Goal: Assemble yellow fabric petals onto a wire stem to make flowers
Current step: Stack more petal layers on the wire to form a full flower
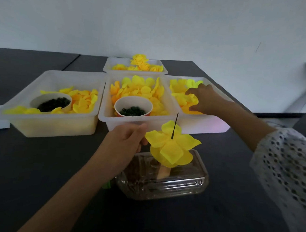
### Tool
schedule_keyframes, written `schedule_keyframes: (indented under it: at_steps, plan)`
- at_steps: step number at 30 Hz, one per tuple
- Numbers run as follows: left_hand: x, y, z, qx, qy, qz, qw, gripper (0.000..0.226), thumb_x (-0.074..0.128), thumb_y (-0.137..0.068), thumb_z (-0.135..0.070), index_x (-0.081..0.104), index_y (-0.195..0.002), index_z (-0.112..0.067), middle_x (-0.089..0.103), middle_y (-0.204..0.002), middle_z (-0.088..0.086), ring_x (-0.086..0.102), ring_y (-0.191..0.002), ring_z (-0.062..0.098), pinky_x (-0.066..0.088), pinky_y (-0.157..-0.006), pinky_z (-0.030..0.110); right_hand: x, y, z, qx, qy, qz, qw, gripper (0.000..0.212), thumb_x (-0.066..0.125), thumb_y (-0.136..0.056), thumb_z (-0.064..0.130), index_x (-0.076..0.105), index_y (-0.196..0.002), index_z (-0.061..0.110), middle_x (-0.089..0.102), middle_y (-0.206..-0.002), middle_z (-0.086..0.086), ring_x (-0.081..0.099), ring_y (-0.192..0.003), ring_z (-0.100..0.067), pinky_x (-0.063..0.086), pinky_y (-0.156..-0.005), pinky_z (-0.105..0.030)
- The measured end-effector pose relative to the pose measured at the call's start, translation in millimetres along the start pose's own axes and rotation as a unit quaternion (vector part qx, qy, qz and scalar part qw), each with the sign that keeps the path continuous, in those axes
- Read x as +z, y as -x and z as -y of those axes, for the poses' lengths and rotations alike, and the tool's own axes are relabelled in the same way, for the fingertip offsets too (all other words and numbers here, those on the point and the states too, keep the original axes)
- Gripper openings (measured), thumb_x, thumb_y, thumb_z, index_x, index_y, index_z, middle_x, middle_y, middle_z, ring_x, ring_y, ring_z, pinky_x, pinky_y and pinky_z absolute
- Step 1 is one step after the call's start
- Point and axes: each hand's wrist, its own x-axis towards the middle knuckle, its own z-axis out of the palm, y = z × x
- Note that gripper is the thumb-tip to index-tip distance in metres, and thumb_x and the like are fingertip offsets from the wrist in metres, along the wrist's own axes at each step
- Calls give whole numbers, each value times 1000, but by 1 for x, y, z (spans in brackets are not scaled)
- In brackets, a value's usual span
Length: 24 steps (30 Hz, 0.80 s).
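Currently the half-built flower (171, 150) is held up over the clear plastic box (163, 180) near the front of the counter (40, 163), yellow petals stacked on a thin dark wire stem (174, 125) whose tip pokes up above them. Left hand (126, 142) grips it from the left side, fingers curled; exact contact point is hidden behind the petals. Right hand (202, 99) is inside the right white bin (210, 126), fingers spread and bent down onto the loose petals (181, 92) there; can't tell whether it has one pinched. Middle bin (104, 113) holds more petals plus a paper cup (133, 106) of small dark rings. Left bin (47, 126) has petals and a second cup (51, 102) with dark rings. Back bin (133, 70) holds finished flowers (140, 63). Right sleeve (284, 167) is white openwork knit.
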Motion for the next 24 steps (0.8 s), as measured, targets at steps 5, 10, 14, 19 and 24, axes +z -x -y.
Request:
schedule_keyframes:
  at_steps: [5, 10, 14, 19, 24]
  plan:
    - [-6, 0, 4, -6, -4, -5, 1000, 37, 44, -95, -41, 62, -65, -26, 53, -50, -11, 47, -48, -1, 36, -56, 24, 14, -22, 8, 22, -21, -73, 997, 39, 59, -92, 23, 58, -130, 13, 57, -126, -18, 49, -119, -36, 43, -92, -40]
    - [-21, 1, 5, -5, -2, -35, 999, 37, 42, -96, -36, 63, -68, -23, 52, -52, -11, 46, -47, -2, 34, -54, 21, -11, -21, 12, 119, -221, -164, 954, 34, 60, -92, 24, 52, -66, 4, 51, -67, -12, 50, -74, -28, 31, -63, -30]
    - [-26, 1, -6, 13, 33, -54, 998, 31, 44, -97, -29, 64, -75, -22, 53, -56, -10, 44, -49, -1, 34, -54, 22, -48, 10, 20, 69, -513, -108, 849, 12, 61, -93, 18, 63, -85, 10, 53, -70, -5, 48, -61, -18, 39, -59, -31]
    - [-22, 10, -31, 74, 74, -70, 992, 27, 46, -98, -30, 65, -79, -24, 56, -64, -14, 49, -59, 1, 34, -57, 21, -73, 61, 43, -3, -602, -15, 799, 6, 60, -93, 16, 66, -94, 17, 57, -87, -13, 49, -78, -26, 38, -71, -40]
    - [-15, 18, -59, 68, 94, -55, 992, 23, 54, -87, -60, 62, -89, -38, 64, -85, -11, 56, -69, -1, 38, -51, 7, -87, 108, 67, -22, -605, 43, 795, 25, 68, -81, 25, 70, -100, 9, 67, -93, -17, 53, -84, -28, 48, -77, -44]
